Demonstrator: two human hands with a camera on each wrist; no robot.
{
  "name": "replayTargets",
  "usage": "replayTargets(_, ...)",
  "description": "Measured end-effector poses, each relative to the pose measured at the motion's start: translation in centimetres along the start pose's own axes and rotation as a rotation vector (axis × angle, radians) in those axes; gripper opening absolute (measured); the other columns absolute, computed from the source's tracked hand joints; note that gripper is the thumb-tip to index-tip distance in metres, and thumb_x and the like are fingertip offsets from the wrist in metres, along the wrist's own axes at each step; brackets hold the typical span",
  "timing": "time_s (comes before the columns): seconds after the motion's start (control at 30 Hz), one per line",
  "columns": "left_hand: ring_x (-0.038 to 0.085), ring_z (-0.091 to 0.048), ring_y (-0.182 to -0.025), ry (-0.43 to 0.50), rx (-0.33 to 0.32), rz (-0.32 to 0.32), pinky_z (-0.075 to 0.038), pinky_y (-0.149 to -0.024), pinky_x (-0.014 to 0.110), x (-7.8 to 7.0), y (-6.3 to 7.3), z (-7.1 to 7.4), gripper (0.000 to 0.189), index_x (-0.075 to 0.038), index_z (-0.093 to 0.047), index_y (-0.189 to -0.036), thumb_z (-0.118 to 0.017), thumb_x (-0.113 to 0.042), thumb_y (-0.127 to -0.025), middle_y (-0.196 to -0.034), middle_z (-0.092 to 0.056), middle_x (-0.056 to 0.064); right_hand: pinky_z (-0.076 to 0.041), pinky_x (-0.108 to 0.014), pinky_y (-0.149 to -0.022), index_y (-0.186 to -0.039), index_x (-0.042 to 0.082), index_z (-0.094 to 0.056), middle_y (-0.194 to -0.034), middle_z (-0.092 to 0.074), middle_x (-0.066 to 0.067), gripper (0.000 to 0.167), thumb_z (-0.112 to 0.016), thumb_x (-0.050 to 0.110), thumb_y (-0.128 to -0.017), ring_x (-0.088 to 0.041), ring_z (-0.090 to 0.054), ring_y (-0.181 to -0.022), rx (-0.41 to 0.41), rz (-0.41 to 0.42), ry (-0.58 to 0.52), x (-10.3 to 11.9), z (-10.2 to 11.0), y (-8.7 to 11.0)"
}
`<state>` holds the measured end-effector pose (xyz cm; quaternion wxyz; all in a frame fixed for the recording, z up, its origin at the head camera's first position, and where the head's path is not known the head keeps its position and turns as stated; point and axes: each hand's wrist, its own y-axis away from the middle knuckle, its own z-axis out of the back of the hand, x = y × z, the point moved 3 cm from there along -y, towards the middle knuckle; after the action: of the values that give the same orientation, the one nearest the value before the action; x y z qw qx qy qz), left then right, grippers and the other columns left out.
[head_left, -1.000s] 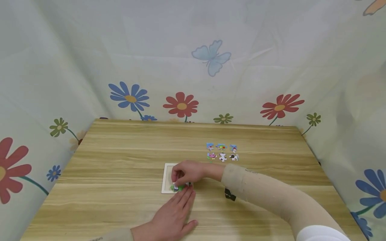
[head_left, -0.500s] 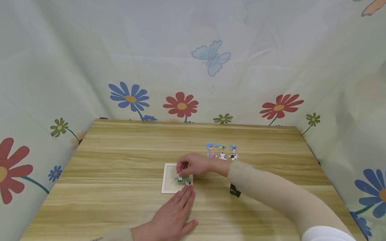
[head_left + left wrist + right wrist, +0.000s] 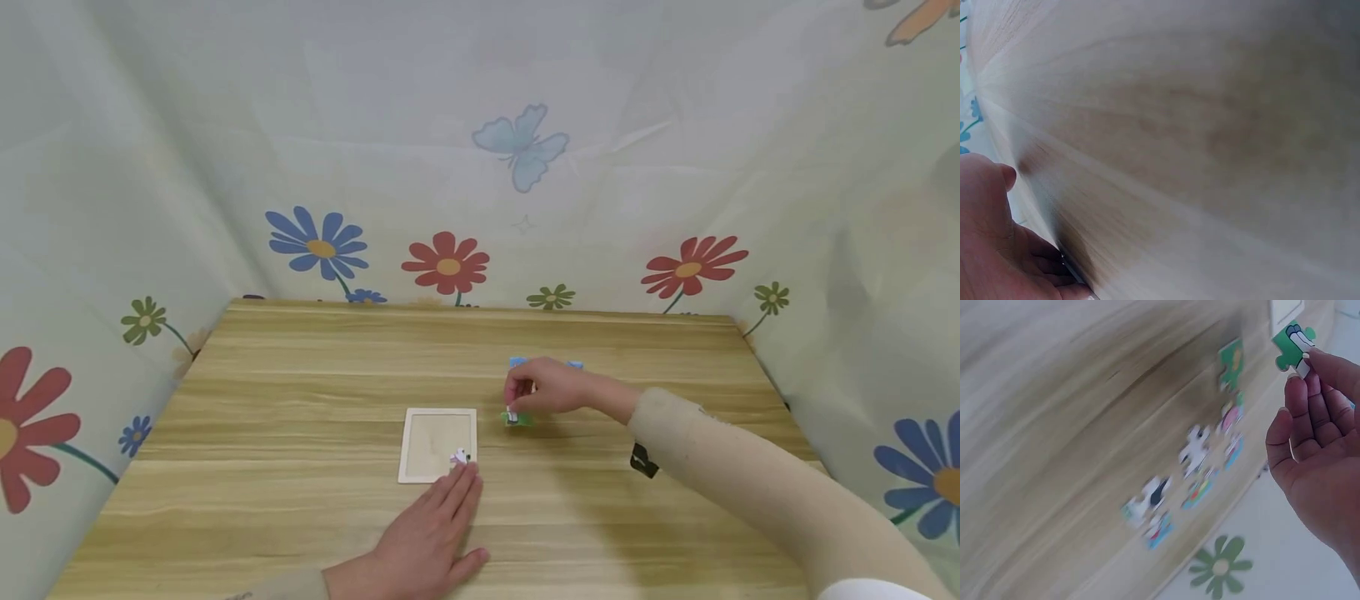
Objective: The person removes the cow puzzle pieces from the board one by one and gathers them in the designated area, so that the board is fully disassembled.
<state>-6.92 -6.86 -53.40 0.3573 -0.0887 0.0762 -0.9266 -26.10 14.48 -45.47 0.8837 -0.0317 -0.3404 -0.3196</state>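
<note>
My right hand point(image 3: 551, 385) pinches a green jigsaw piece point(image 3: 1294, 344) with white legs printed on it, thumb against fingertips. It hovers just to the right of a pale, shallow puzzle tray point(image 3: 405, 446). My left hand point(image 3: 431, 533) lies palm down with fingers straight, its fingertips at the tray's lower right corner. A mostly white jigsaw piece point(image 3: 460, 456) sits in that corner, partly hidden by the fingertips. In the left wrist view, the left hand point(image 3: 997, 244) shows at the lower left edge, touching the surface.
Several loose jigsaw pieces lie on the wooden table point(image 3: 315, 375) beyond the right hand, mostly hidden in the head view. The right wrist view shows a white piece point(image 3: 1195, 449), a pink one point(image 3: 1230, 415) and a green one point(image 3: 1231, 361). A flowered cloth point(image 3: 360, 150) hangs behind.
My right hand has lifted the green jigsaw piece out of the tray and carried it right and away from me, towards the loose pieces. The left hand has stayed in place.
</note>
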Motion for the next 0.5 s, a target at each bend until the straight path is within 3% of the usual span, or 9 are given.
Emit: replayTargets(0.5, 0.038, -0.047, -0.15, -0.023, -0.046, -0.009, -0.045, -0.119, 0.041, 0.0, 0.0, -0.1, 0.079, 0.009, -0.054, -0.151, -0.045, -0.058, -0.11, -0.16, -0.049, 0.027, -0.055, -0.027, -0.082, -0.096, 0.011, -0.072, -0.091, -0.069, 0.007, 0.006, -0.073, 0.008, -0.101, -0.006, -0.061, -0.086, -0.016, -0.089, 0.063, -3.2, 1.2, 2.8)
